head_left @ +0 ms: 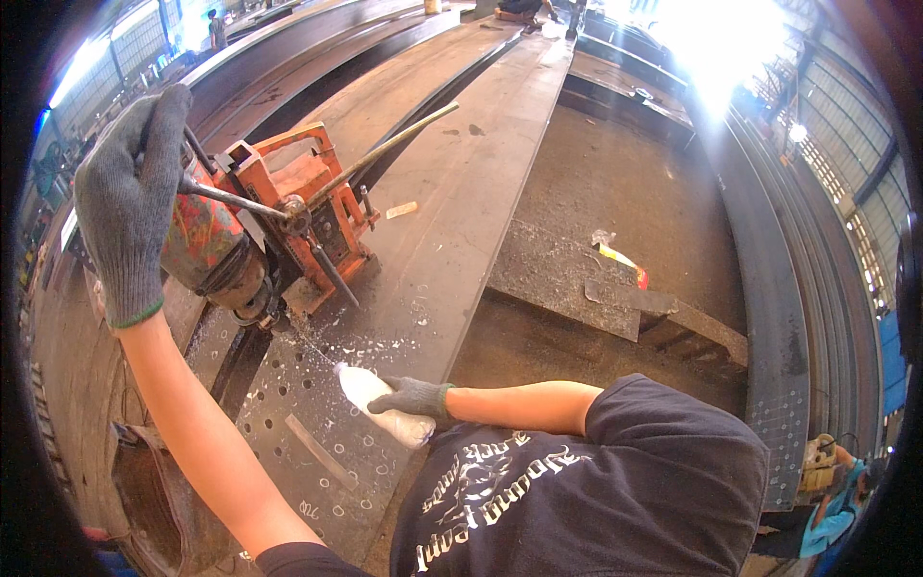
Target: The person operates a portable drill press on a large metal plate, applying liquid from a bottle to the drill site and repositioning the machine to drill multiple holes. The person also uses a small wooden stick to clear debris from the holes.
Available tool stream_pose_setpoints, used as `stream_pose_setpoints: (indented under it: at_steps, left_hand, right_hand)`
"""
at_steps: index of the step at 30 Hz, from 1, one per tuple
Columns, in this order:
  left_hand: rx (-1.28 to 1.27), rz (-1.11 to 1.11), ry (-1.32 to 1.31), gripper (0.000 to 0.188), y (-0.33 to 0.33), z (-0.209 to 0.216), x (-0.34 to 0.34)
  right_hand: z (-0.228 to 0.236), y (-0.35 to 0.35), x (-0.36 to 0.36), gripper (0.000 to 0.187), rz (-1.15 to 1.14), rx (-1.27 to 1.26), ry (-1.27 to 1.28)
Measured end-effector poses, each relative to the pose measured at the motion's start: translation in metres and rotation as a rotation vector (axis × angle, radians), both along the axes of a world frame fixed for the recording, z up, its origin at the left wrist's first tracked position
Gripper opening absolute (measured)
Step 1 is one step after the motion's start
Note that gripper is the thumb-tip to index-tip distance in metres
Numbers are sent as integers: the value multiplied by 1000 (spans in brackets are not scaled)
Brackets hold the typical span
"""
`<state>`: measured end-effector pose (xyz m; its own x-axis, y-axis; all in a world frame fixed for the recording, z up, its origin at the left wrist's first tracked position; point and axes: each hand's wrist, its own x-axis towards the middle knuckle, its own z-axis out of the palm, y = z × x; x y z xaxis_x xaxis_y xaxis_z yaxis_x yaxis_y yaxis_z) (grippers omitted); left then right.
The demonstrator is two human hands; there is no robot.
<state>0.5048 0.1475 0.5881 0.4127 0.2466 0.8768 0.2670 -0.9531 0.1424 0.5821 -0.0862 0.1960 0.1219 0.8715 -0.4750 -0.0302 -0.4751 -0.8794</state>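
Note:
My left hand (135,202), in a grey knitted glove, is closed around the end of a feed lever (236,200) on an orange magnetic drill (317,192). The drill stands on a steel plate (452,231), its worn red motor body (204,236) tilting toward me and the chuck (260,303) low over the metal. My right hand (415,396), also gloved, grips a plastic bottle (370,389) of milky white liquid, nozzle toward the drill's tip. A thin spray runs between them, and white splashes and shavings dot the plate. Drilled holes and chalk circles surround the bottle.
A flat metal strip (320,452) lies on the plate. At lower left hangs a brown bag-like container (149,500). Long steel beams (779,269) line the right side. A person in blue (832,510) is at lower right; another person (522,8) crouches far ahead.

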Motion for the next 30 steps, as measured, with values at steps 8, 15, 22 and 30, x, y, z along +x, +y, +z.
stream_pose_setpoints:
  at_steps: [8,15,22,30]
  left_hand:
    - [43,-11,-23,34,6,-4,-2]
    - [-49,-57,-23,33,-4,-1,-5]
    - [28,-14,-34,32,1,-3,-5]
    - [-51,-20,-45,32,-2,-5,-7]
  right_hand:
    - [8,-2,-1,88,-3,31,64]
    - [-5,1,1,89,6,42,30]
    - [2,-4,-1,89,-1,20,31]
    - [-13,2,1,91,16,4,-13]
